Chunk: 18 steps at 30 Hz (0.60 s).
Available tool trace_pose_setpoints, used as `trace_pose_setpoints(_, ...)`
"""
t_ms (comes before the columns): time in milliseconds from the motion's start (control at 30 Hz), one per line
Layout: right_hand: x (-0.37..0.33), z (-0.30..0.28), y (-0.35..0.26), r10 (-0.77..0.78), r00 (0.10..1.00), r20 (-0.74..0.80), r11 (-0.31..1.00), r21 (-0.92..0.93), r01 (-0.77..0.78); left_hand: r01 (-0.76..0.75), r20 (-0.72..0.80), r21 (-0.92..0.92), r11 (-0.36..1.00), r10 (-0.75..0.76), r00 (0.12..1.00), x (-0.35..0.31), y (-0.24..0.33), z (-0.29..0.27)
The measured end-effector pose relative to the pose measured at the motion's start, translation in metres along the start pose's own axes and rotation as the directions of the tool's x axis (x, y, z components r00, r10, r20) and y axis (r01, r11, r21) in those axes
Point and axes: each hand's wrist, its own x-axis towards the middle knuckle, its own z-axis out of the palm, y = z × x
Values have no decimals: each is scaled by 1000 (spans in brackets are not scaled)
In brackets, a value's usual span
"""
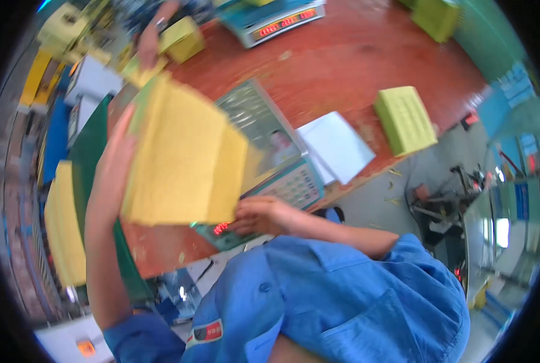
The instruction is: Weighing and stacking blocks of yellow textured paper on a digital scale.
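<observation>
A yellow folded card piece [176, 160], smeared by motion, is held up in front of me, tilted, over a tabletop scale. My left hand [120, 145] grips its left edge, fingers pointing up along the side. At its lower right corner, my right hand [261, 215] has bent fingers against the edge; the fingertips are partly hidden. Below it lies the scale's metal pan [258, 121], with a teal keypad panel [291, 186] and a red lit display [221, 228], partly covered by the card and my right hand.
White sheets [336, 145] and a yellow-green block [406, 121] lie right of the scale on the red table [342, 66]. A second scale [270, 24] stands at the far side. Another person's hand [149, 45] is near a yellow block [182, 39]. Yellow sheets [64, 224] stand at left.
</observation>
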Motion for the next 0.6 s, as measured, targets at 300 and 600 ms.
trace_pose_setpoints(300,-17,-8,-34,-286,947,143,738,-598,313,294,-63,-692,659,-461,885,-60,-71,-9)
trace_pose_setpoints(600,-123,-47,-196,-487,816,312,509,-657,555,118,-229,-856,504,-572,788,-34,20,142)
